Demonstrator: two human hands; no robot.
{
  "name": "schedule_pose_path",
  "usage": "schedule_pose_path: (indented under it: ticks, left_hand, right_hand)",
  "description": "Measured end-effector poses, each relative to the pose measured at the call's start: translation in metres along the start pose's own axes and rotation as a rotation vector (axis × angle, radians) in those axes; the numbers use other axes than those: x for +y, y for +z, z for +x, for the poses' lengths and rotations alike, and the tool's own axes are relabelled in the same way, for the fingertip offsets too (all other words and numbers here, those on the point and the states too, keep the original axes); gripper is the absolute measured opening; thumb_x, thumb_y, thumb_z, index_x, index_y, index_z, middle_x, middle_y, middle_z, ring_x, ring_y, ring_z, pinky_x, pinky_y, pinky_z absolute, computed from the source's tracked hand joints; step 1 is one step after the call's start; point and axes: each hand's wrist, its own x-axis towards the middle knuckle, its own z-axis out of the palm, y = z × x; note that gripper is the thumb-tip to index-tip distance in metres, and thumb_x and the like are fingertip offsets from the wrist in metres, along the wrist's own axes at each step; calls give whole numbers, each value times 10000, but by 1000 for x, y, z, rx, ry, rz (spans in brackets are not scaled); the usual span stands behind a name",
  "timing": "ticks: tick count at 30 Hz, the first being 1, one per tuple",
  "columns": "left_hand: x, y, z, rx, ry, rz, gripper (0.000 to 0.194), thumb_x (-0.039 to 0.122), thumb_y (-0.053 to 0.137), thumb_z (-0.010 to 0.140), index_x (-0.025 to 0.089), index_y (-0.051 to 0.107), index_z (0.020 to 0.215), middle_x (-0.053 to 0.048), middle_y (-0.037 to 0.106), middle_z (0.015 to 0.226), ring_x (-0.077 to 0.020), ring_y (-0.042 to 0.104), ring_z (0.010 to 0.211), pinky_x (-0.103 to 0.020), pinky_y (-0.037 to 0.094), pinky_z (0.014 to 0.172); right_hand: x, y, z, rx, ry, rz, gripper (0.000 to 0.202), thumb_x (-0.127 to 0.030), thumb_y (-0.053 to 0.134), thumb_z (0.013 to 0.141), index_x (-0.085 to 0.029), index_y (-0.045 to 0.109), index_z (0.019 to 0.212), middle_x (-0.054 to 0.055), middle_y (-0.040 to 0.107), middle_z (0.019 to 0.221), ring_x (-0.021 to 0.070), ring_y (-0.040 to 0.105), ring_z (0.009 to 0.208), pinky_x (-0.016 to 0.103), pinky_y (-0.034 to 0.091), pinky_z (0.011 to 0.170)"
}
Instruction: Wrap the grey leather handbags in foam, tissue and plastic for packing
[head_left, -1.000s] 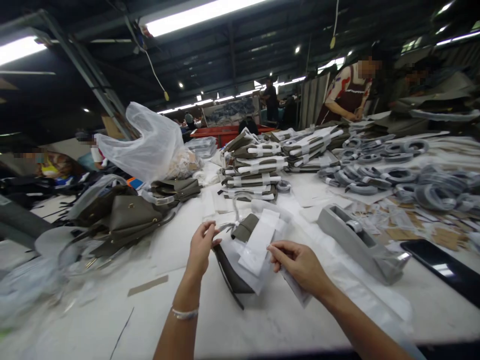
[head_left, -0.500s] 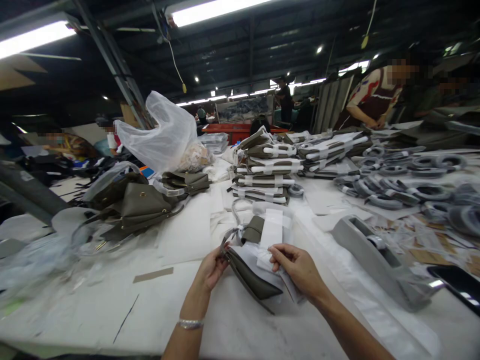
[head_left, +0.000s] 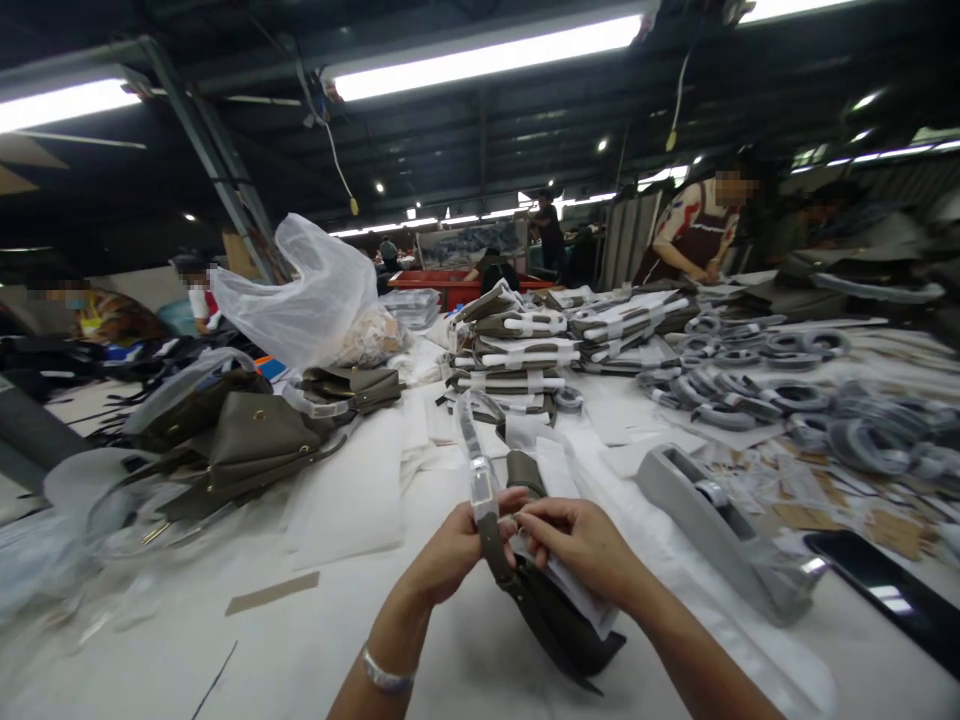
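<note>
An olive-green handbag point(head_left: 551, 615) lies tilted on the white table in front of me. My left hand point(head_left: 455, 548) is closed on it near the base of its strap point(head_left: 491, 548). The strap rises past my fingers, and its buckle point(head_left: 482, 484) is covered in clear wrap. Close beside that, at the bag's top edge, my right hand point(head_left: 581, 545) is closed in a pinch. What sits between its fingertips is too small and hidden to name. White paper point(head_left: 592, 598) shows below the right hand, against the bag.
Wrapped olive bags point(head_left: 517, 355) are stacked ahead. Unwrapped olive bags point(head_left: 259, 440) lie at left beside a clear plastic bag point(head_left: 300, 300). At right are a grey tape dispenser point(head_left: 712, 530), a phone point(head_left: 885, 590) and coiled straps point(head_left: 750, 390). A co-worker point(head_left: 694, 230) stands beyond.
My right hand has moved left from the white tags to meet my left hand at the strap. The strap now stands up with its buckle showing, and the bag has turned. The view has swung right.
</note>
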Motion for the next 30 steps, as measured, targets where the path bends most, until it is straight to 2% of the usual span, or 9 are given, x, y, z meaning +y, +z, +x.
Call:
schedule_pose_path:
  ticks: [3, 7, 9, 14, 16, 18, 21, 25, 30]
  left_hand:
    - [8, 8, 2, 35, 0, 237, 474, 487, 733, 792, 142, 740, 1117, -63, 707, 758, -154, 592, 615, -251, 461, 583]
    - [7, 7, -8, 226, 12, 503, 402, 506, 669, 809, 132, 783, 903, -75, 706, 732, -207, 607, 668, -284, 451, 616]
    - [1, 1, -21, 298, -2, 601, 344, 462, 663, 801, 142, 782, 845, -78, 713, 729, -227, 617, 688, -298, 450, 652]
    - [-22, -23, -64, 397, -65, 808, 286, 378, 587, 773, 188, 786, 854, -78, 758, 837, -273, 672, 810, -313, 468, 745]
    - [-31, -30, -81, 416, -94, 832, 326, 396, 556, 766, 180, 782, 859, -76, 760, 831, -274, 678, 809, -306, 473, 723]
    - [-39, -31, -97, 429, -127, 820, 352, 413, 537, 768, 153, 771, 801, -74, 739, 741, -258, 662, 724, -296, 459, 661]
    - [-49, -23, -118, 436, -175, 780, 346, 398, 542, 787, 132, 748, 707, -54, 701, 650, -216, 623, 649, -270, 428, 615]
    - [-62, -1, -137, 418, -200, 711, 252, 327, 588, 816, 154, 764, 763, -13, 708, 695, -176, 627, 690, -224, 432, 628]
    - [-90, 29, -153, 504, -141, 764, 197, 248, 595, 849, 156, 753, 775, -20, 701, 699, -161, 630, 647, -209, 445, 591]
  right_hand:
    - [-4, -1, -2, -11, -10, 30, 282, -416, 599, 887, -192, 770, 898, 16, 718, 703, 144, 632, 554, 245, 487, 578]
    - [-2, -2, -8, 43, -31, 36, 215, -350, 631, 859, -195, 766, 921, 5, 713, 706, 155, 659, 597, 259, 510, 645]
    - [0, -1, -13, 30, -37, 38, 221, -264, 665, 813, -190, 755, 1001, 13, 738, 784, 171, 685, 683, 270, 526, 714]
    - [2, 7, -28, -59, -122, -121, 555, -99, 675, 728, -231, 660, 1267, 39, 720, 1120, 193, 664, 988, 303, 484, 952]
    - [5, 12, -32, -96, -157, -229, 588, -63, 641, 735, -217, 631, 1303, 56, 700, 1149, 193, 645, 1020, 317, 460, 993]
    - [10, 16, -35, -140, -165, -325, 615, -39, 618, 737, -184, 598, 1334, 81, 683, 1168, 196, 635, 1019, 329, 459, 996]
    - [20, 20, -39, -204, -141, -428, 646, -30, 609, 732, -142, 556, 1366, 108, 678, 1160, 207, 637, 984, 348, 476, 971]
    - [36, 18, -44, -257, -111, -534, 636, -71, 585, 762, -138, 524, 1391, 121, 681, 1145, 225, 650, 965, 366, 504, 924]
    - [53, 7, -65, -217, -73, -664, 587, -155, 558, 815, -187, 530, 1400, 86, 722, 1037, 244, 685, 942, 363, 533, 856]
